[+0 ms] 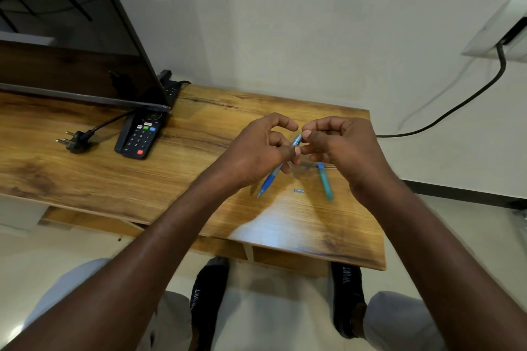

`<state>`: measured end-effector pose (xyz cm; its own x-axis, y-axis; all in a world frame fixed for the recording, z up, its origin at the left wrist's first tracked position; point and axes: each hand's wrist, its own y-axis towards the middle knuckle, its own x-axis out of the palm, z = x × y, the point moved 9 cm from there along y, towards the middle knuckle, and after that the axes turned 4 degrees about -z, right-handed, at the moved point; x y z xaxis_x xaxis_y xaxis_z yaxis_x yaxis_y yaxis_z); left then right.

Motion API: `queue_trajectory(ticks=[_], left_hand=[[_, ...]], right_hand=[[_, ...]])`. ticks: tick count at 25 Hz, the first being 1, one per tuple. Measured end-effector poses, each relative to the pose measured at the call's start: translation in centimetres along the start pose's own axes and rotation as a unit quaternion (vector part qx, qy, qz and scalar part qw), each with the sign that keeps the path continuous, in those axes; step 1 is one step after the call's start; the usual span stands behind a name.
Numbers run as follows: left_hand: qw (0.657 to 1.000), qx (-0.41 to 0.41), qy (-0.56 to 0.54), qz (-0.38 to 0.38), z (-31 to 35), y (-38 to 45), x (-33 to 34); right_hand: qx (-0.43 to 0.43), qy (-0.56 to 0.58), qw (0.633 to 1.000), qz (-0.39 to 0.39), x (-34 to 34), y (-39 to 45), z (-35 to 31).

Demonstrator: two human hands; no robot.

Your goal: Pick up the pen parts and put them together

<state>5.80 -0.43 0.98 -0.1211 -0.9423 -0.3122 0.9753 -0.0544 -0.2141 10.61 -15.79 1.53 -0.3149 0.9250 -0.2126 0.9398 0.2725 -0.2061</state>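
We are holding one pen (275, 172) above the tabletop (199, 179), toward its right edge. Our left hand (256, 151) is gripping the pen around its middle, fingers curled round the barrel. Its long axis is running on a slant: the blue grip and tip are pointing down and toward the near edge, and the pale blue top end is pointing up and away, toward the far edge. Our right hand (339, 141) is pinching that top end between thumb and forefinger, its other fingers curled in.

We are seeing two loose pieces lying on the tabletop under our hands. One teal cap (325, 181) is lying just right of the pen, its long axis running from far to near, the blue clip end pointing away. One small pale piece (298, 191) is lying between the pen's tip and the cap, touching neither.

Further left, we are counting one remote (141, 134) lying partly under the corner of one TV (71, 37), and one plug (74, 141) lying beside it, prongs pointing toward the left edge. One black cable (456, 107) is hanging past the right edge, up to a wall socket (496, 34).
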Motion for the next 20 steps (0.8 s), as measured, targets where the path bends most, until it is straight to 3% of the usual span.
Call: queue_trajectory(ticks=[5,8,15,20], left_hand=[[0.999,0.010,0.040,-0.006,-0.3,0.2,0.4],[0.999,0.011,0.049,-0.007,-0.4,0.2,0.5],[0.999,0.028,0.044,0.004,-0.2,0.2,0.5],[0.999,0.040,0.006,0.028,0.1,0.2,-0.1]], right_hand=[[-0.054,-0.172,0.983,-0.022,-0.4,0.1,-1.2],[-0.065,-0.182,0.981,-0.018,-0.6,0.1,-1.3],[-0.047,-0.144,0.988,-0.029,-0.5,0.1,-1.1],[0.011,0.042,0.998,-0.045,-0.4,-0.3,-0.4]])
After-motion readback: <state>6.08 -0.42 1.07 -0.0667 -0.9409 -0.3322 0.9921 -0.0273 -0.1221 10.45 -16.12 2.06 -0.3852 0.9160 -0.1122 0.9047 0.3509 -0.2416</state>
